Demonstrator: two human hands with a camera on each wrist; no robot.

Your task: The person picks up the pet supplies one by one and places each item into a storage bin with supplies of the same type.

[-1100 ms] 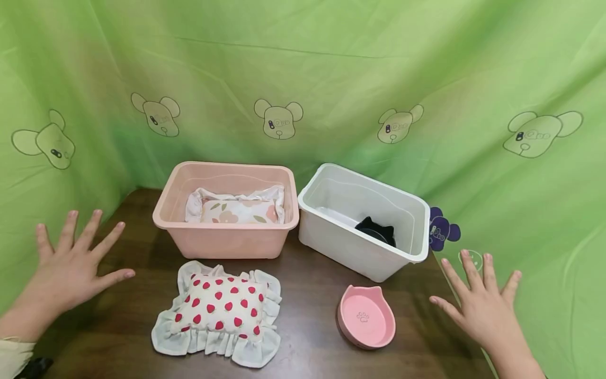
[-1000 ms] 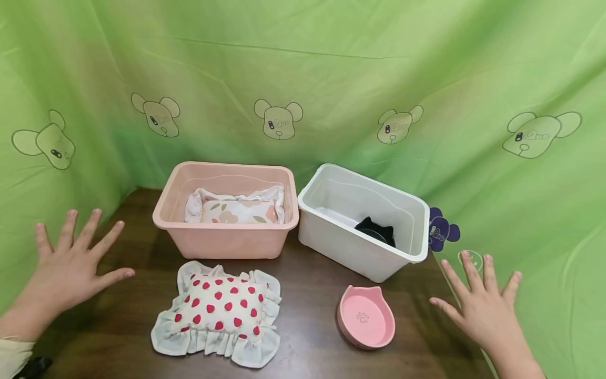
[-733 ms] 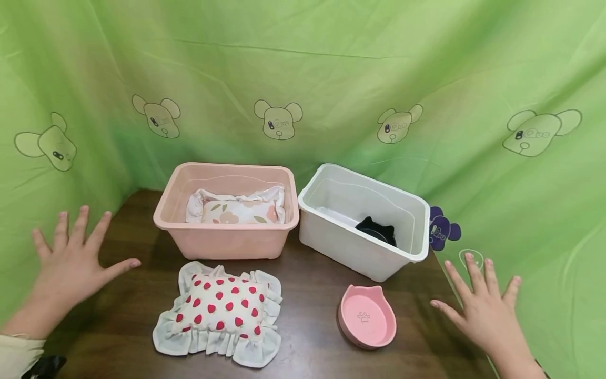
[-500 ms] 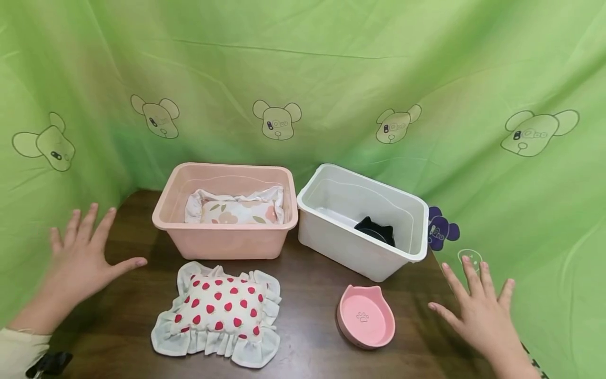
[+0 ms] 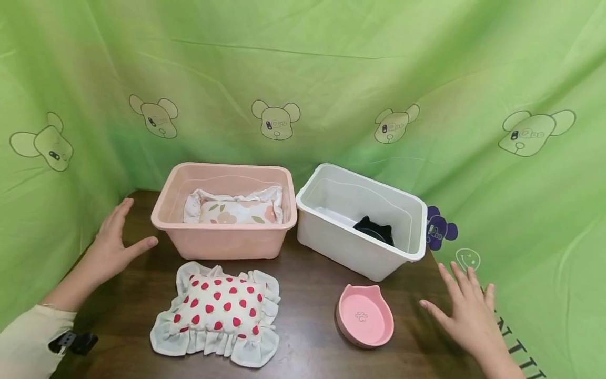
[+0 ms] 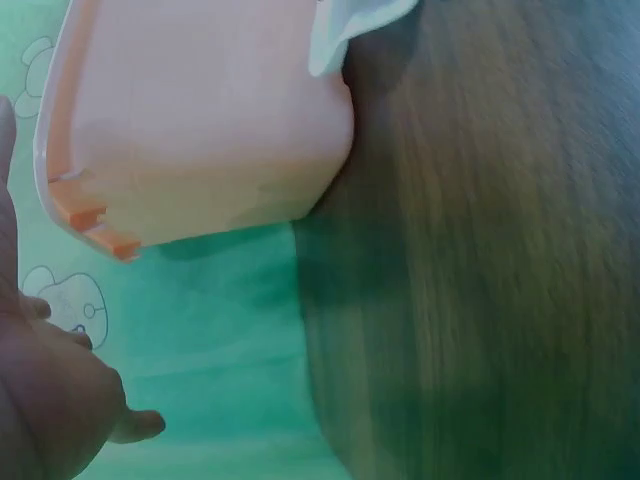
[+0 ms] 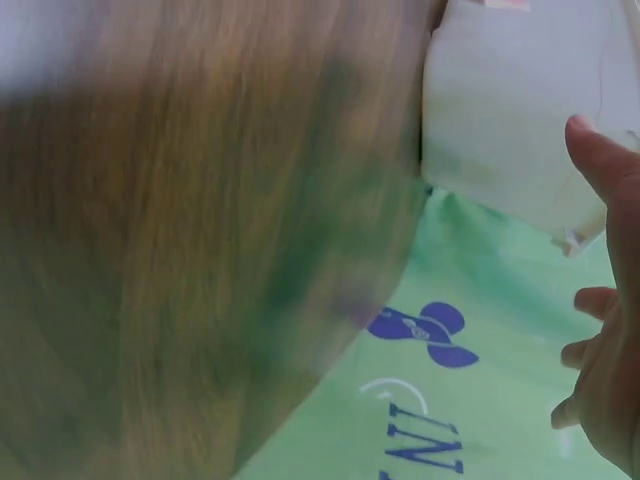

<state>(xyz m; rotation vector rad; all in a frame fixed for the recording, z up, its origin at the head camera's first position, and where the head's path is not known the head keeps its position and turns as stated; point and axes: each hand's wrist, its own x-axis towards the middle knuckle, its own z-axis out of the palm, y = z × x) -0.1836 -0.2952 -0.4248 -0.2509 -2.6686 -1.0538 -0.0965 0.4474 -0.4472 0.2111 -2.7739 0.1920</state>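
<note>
My left hand (image 5: 110, 251) hovers left of the pink bin (image 5: 224, 243), thumb stretched toward its side, touching nothing. Inside that bin lies a floral pillow (image 5: 241, 211) with a white frill. A strawberry-print pillow (image 5: 220, 305) with ruffled edges lies on the table in front of the bin. My right hand (image 5: 466, 310), fingers spread, is held in the air right of the pink cat-eared bowl (image 5: 364, 318). Behind the bowl stands the white bin (image 5: 350, 239), with a black cat-eared bowl (image 5: 374, 230) in it. Both wrist views show the hands holding nothing.
The dark wooden table (image 5: 307, 326) carries everything. A green curtain (image 5: 341, 68) with bear-head prints hangs behind and at both sides. The two bins stand side by side, their rims nearly touching. A dark strap device (image 5: 78, 343) sits at the left wrist.
My left hand has moved right and a little forward, turning toward the pink bin, its fingers closer together. My right hand has shifted slightly left and down. The bins, pillows and bowls stay put.
</note>
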